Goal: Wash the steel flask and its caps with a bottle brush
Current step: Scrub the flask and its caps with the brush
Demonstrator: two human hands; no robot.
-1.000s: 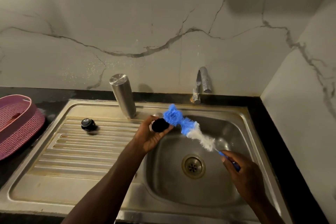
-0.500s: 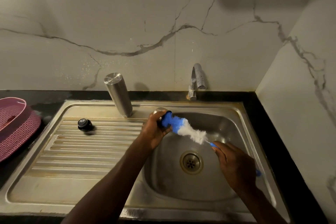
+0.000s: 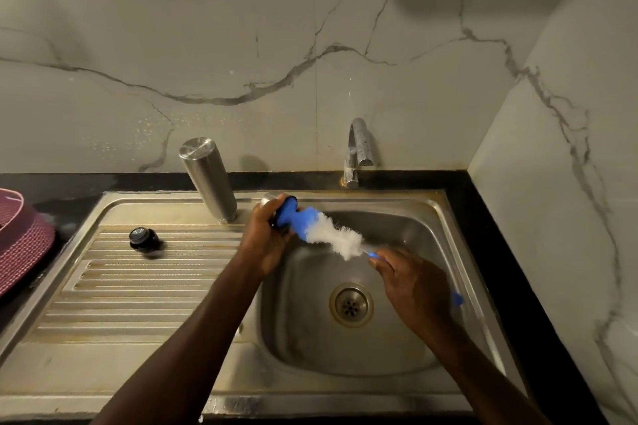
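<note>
Inspector: Left hand (image 3: 267,238) is curling its fingers round one steel-rimmed black cap (image 3: 280,209), holding it above the back left edge of the basin.

Clerk: And the other hand?

Inspector: Right hand (image 3: 414,286) is gripping the blue handle of one bottle brush with a blue and white bristle head (image 3: 322,229). The blue tip is pressing into the cap's opening; the handle end is showing past the wrist.

Clerk: Flask count?

Inspector: One cylindrical steel flask (image 3: 209,179) is standing closed end up at the back of the draining board. One small round black cap (image 3: 142,239) is lying on the ridges, well apart from the flask. That is making two caps.

Clerk: Fixtures?

Inspector: One stainless steel sink (image 3: 448,224), one round drain (image 3: 351,304), one chrome tap (image 3: 357,152). One pink woven basket (image 3: 20,245) is sitting at the left edge.
</note>
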